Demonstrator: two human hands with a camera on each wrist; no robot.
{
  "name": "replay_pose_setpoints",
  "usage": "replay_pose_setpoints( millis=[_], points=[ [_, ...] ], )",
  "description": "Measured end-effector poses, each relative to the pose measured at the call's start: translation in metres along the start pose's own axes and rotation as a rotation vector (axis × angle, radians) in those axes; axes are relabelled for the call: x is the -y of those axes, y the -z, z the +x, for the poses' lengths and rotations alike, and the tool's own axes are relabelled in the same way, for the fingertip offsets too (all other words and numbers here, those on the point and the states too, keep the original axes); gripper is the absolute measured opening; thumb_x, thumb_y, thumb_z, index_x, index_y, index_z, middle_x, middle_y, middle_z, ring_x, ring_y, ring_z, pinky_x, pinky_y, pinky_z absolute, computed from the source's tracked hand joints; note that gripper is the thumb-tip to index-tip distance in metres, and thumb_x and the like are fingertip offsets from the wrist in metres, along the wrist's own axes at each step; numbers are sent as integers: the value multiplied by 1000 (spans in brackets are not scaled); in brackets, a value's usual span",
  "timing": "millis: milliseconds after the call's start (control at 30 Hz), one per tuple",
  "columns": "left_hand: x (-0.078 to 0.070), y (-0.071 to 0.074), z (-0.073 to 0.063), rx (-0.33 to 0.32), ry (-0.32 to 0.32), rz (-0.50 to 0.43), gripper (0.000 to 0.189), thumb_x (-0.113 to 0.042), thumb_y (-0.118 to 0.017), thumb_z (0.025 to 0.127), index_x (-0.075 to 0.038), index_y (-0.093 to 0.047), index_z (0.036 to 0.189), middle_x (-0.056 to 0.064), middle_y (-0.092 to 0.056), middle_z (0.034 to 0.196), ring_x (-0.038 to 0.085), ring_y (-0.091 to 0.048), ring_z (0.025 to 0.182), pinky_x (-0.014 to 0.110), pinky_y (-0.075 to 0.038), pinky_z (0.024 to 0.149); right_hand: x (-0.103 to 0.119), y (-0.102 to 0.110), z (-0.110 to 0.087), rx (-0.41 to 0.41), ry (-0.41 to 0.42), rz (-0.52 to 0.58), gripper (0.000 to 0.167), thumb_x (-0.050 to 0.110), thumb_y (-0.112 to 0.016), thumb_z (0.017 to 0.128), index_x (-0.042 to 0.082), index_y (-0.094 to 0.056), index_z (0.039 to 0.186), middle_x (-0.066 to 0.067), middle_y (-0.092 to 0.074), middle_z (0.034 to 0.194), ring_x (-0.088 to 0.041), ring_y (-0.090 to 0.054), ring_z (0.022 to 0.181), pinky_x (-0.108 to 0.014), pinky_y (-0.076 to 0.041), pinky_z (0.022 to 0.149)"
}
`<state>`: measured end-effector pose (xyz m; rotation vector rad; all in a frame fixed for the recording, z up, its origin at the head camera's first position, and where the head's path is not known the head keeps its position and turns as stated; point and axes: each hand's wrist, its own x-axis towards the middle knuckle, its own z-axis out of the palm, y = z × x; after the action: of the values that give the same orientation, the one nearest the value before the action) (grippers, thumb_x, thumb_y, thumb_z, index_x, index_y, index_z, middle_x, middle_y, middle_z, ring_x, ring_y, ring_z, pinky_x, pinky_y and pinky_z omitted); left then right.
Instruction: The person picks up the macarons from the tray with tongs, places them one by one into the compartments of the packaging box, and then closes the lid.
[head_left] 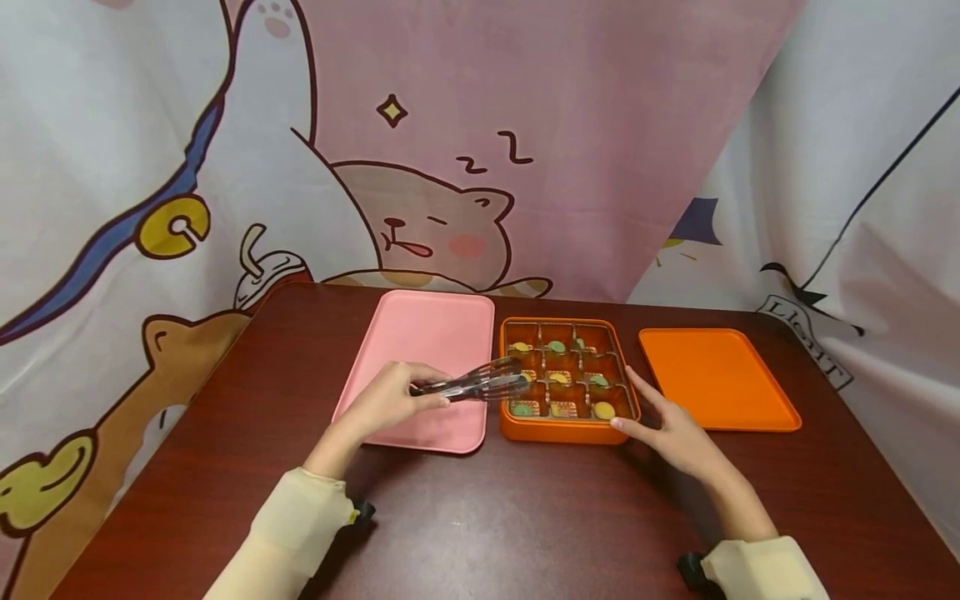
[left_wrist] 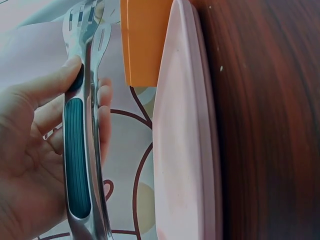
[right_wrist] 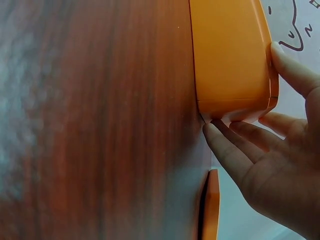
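My left hand (head_left: 397, 400) holds metal serving tongs (left_wrist: 77, 150) with dark green grip inserts and slotted heads, thumb on one arm and fingers along the other. In the head view the tongs' heads reach over the left side of an orange box (head_left: 562, 431). A clear divided insert in the box holds small round yellow and green pieces, such as a yellow piece (head_left: 603, 410) at its front right. My right hand (head_left: 678, 437) rests against the box's right side, fingers nearly straight along the wall and thumb at the rim by the front corner.
A pink tray (head_left: 431, 325) lies left of the box, under the left hand and tongs. To the right lies a flat orange lid (head_left: 720, 375). Everything stands on a dark brown wooden table (head_left: 480, 517), with a printed cartoon curtain (head_left: 585, 150) hanging behind it.
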<state>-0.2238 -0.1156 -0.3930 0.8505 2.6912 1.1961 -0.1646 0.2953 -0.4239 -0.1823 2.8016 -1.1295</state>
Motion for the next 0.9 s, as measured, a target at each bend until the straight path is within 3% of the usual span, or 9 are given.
replay_pose_setpoints(
  millis=[267, 667, 900],
  points=[
    [3, 6, -5, -24, 13, 0, 28, -15, -79, 84, -8, -76, 111, 6, -77, 101, 11, -66, 88, 25, -53, 77, 3, 1, -1, -2, 0, -2, 88, 39, -66, 95, 19, -13, 161, -33, -27, 158, -57, -29, 140, -76, -28, 104],
    [9, 17, -14, -47, 101, -53, 33, -16, -78, 85, -7, -73, 116, 9, -75, 104, 12, -62, 83, 24, -52, 71, 2, 1, -1, 6, -9, -5, 88, 40, -66, 95, 19, -13, 161, -33, -26, 158, -58, -29, 140, -76, -28, 103],
    [15, 24, -22, -74, 126, -34, 33, -18, -80, 84, -7, -74, 115, 8, -74, 105, 13, -61, 82, 23, -51, 69, 0, 1, -1, -1, -6, -10, 88, 42, -65, 95, 18, -12, 161, -34, -26, 158, -59, -28, 140, -77, -27, 104]
  ],
)
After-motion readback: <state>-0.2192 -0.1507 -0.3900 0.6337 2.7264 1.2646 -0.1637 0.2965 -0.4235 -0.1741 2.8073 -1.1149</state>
